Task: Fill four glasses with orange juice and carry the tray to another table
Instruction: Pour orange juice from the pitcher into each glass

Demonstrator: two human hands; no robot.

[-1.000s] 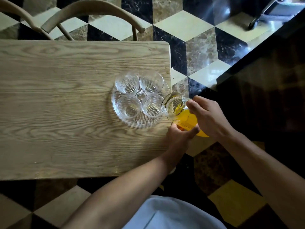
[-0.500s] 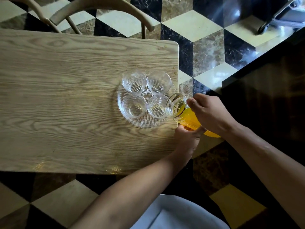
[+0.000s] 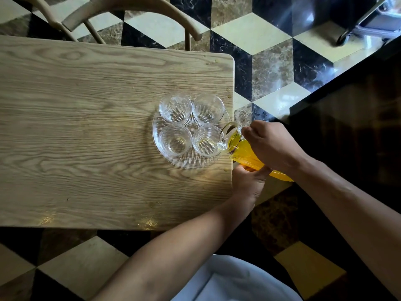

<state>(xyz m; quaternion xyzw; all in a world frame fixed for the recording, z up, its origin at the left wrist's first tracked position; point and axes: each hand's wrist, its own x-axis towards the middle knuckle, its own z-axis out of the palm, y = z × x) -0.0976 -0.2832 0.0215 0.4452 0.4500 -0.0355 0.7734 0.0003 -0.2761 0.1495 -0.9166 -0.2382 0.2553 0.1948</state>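
A round clear glass tray (image 3: 191,163) lies near the right end of the wooden table (image 3: 86,131). Several clear glasses stand on it, all without juice; the near right glass (image 3: 206,141) is closest to the jug. A glass jug of orange juice (image 3: 243,152) is tilted, its mouth at that glass's rim. My right hand (image 3: 271,146) grips the jug near its neck from above. My left hand (image 3: 247,183) holds the jug's belly from below. No juice stream is visible.
Two wooden chair backs (image 3: 134,9) stand at the table's far side. A dark glossy counter (image 3: 347,118) rises to the right. The floor has a cube-pattern tile. A few droplets lie near the table's far right corner (image 3: 208,63).
The jug has tipped a little further towards the near right glass, with both hands still on it. The view has shifted slightly.
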